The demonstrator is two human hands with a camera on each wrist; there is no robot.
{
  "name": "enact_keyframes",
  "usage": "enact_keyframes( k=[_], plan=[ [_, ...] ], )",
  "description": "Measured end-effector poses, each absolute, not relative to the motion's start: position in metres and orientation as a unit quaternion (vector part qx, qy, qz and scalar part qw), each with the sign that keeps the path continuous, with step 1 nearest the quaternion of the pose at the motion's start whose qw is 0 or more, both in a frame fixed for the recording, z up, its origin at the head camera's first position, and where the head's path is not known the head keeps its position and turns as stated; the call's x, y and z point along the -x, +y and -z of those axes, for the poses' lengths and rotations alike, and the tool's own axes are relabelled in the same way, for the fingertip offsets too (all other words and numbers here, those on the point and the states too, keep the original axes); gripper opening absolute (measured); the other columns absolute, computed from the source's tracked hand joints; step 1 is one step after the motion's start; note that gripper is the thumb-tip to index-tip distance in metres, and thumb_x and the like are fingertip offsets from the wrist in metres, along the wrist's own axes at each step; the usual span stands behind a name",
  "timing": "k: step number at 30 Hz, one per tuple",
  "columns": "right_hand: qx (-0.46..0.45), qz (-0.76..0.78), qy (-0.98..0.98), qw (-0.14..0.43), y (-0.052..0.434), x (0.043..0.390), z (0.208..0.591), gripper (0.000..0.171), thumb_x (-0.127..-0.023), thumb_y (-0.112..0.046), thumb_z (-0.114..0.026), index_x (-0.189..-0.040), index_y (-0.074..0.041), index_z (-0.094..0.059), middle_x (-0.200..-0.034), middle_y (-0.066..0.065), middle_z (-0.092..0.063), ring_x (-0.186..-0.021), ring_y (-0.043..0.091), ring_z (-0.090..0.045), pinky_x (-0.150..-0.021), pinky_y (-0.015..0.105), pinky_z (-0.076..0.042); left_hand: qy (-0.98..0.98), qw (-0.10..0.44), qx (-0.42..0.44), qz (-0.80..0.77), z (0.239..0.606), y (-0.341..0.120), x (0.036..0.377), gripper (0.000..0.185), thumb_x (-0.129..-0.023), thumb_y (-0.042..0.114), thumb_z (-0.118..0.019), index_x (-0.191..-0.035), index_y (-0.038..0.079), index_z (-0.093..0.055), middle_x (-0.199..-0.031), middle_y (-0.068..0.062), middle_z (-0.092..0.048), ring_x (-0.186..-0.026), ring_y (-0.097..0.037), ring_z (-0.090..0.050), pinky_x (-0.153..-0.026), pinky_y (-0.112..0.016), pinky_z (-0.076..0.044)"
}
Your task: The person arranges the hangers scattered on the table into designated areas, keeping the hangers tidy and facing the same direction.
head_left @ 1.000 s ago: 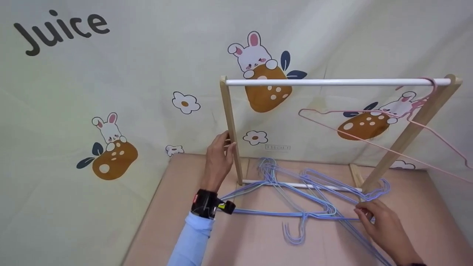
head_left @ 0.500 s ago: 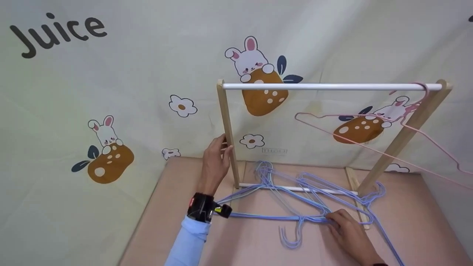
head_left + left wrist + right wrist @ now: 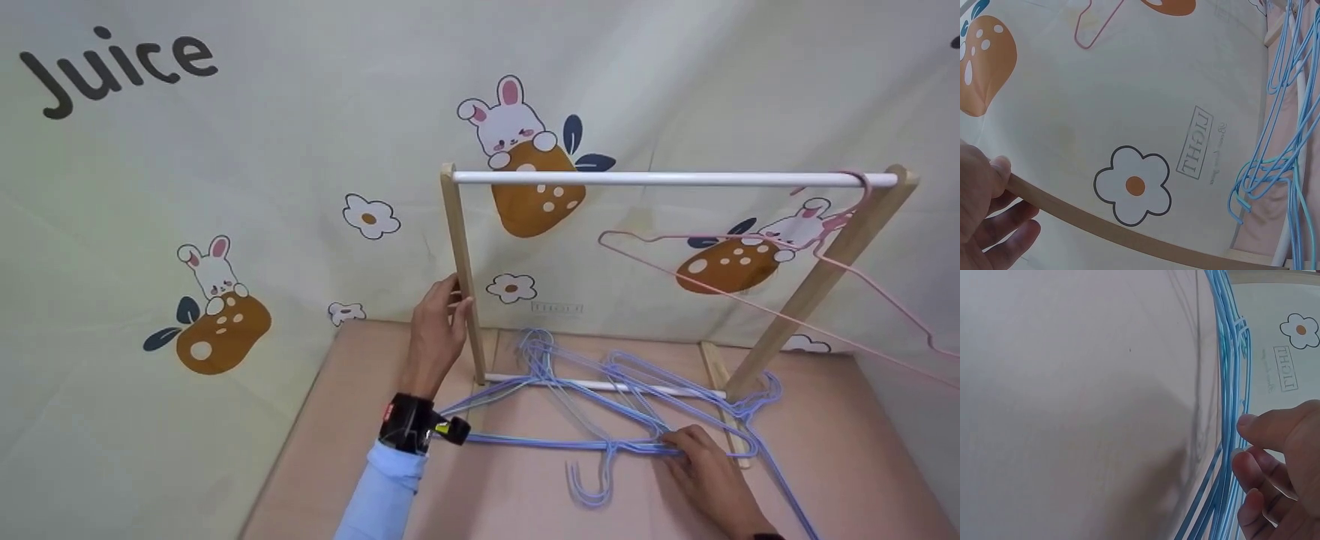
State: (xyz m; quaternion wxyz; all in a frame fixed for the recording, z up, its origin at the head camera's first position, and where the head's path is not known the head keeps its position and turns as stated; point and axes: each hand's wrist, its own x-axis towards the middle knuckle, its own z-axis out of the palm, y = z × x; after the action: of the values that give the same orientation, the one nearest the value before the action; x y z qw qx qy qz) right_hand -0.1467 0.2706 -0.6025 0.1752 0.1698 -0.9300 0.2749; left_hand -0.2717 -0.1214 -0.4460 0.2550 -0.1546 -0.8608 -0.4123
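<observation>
My left hand point(image 3: 437, 334) grips the left wooden post point(image 3: 1100, 228) of a small clothes rack; the thumb lies on one face, the fingers on the other. My right hand point(image 3: 709, 472) is at a stack of thin blue hangers point(image 3: 540, 439). Its bent fingers point(image 3: 1249, 472) and thumb are right at the wires in the right wrist view, with a gap between the tips; I cannot tell whether they pinch a hanger. A second blue bunch point(image 3: 679, 397) overlaps the stack at the right. One pink hanger point(image 3: 675, 266) hangs from the rack's white top rail point(image 3: 637, 178), at its right end.
The rack's lower white rail point(image 3: 585, 384) runs behind the hangers. Its right post point(image 3: 817, 292) leans in view above a wooden foot point(image 3: 716, 364). A pinkish tabletop point(image 3: 352, 457) lies below, and a printed cloth point(image 3: 300, 150) with rabbits and fruit forms the backdrop.
My right hand has moved left from the right-hand bunch to the corner of the stack, and that bunch has shifted. My left hand keeps its hold on the post.
</observation>
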Motion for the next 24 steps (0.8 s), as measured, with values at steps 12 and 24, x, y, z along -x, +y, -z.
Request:
enact_keyframes(
  k=[12,24],
  plan=[
    [-0.142,-0.266,-0.940,0.158,0.269,0.149,0.605,0.036,-0.066,0.001,-0.082,-0.097,-0.014,-0.069,-0.094,-0.008,-0.054,-0.074,0.008,-0.054,-0.057,0.025,-0.050,-0.856,0.284,0.172,0.396,0.446,-0.121,0.275,0.035,-0.094,0.008,-0.055,-0.128,0.001,-0.051,-0.109,-0.010,-0.058,-0.095,-0.015,-0.060,-0.077,-0.018,-0.051],
    [-0.124,-0.261,-0.941,0.176,0.272,0.148,0.614,0.031,-0.065,0.002,-0.082,-0.090,-0.013,-0.070,-0.087,-0.009,-0.056,-0.077,0.013,-0.058,-0.062,0.032,-0.052,-0.857,0.270,0.163,0.407,0.448,-0.121,0.273,0.037,-0.094,0.011,-0.055,-0.130,0.002,-0.050,-0.112,-0.008,-0.057,-0.099,-0.013,-0.057,-0.080,-0.017,-0.049]
  ],
)
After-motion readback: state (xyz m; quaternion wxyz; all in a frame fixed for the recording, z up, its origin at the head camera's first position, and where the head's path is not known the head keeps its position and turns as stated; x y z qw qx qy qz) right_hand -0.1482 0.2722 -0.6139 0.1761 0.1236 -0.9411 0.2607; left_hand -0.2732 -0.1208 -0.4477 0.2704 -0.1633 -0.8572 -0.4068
